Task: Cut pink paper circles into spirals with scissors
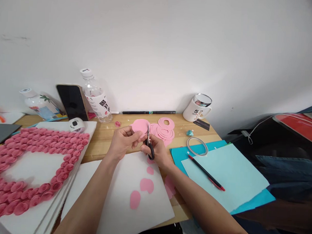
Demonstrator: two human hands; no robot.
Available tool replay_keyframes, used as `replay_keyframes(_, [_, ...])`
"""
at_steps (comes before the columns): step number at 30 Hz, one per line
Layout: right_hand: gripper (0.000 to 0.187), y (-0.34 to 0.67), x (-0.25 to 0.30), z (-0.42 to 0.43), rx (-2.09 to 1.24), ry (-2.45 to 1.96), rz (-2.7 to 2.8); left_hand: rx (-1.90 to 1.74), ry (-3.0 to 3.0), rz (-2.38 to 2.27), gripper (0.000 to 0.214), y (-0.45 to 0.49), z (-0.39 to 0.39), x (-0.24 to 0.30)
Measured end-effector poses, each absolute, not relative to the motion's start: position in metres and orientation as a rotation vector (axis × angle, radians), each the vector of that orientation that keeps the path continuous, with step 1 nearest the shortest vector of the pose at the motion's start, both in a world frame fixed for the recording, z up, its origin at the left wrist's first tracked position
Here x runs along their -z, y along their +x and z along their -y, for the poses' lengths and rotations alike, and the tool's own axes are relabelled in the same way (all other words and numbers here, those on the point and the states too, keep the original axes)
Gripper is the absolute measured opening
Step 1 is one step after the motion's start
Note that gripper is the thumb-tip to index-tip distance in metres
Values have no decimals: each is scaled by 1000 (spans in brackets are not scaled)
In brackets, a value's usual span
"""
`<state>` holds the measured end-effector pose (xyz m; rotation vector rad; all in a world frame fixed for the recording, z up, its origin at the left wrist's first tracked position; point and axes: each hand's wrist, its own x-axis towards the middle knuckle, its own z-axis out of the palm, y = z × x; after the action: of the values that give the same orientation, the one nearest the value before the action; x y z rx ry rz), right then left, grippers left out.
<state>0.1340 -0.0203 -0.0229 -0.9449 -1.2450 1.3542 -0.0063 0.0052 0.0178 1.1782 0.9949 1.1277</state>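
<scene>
My left hand [124, 139] pinches a round pink paper piece [140, 126] by its lower edge, above the table. In my right hand [157, 149] is a pair of scissors with black handles [151, 151]; the blades point up at the right side of the paper. Whether the blades are cutting into it I cannot tell. Just behind my right hand lies a pile of pink paper rings [165, 131]. Below my hands, pink paper scraps [146, 185] rest on a white sheet [117, 204].
To the left, a white board [34, 164] carries rows of rolled pink paper flowers [63, 175]. A clear bottle [95, 97], a phone [72, 102] and a mug [196, 110] stand by the wall. At right lie blue paper [227, 181], a pencil [205, 171] and a tape ring [197, 153].
</scene>
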Motion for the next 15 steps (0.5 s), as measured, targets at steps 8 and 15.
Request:
replay_keyframes(8, [28, 133, 21, 22, -1359, -982, 1257, -1196, 1090, -983, 27, -5, -5, -19])
replay_keyframes(15, [32, 131, 25, 21, -1394, -977, 1286, -1200, 1077, -963, 18, 1, -4, -20])
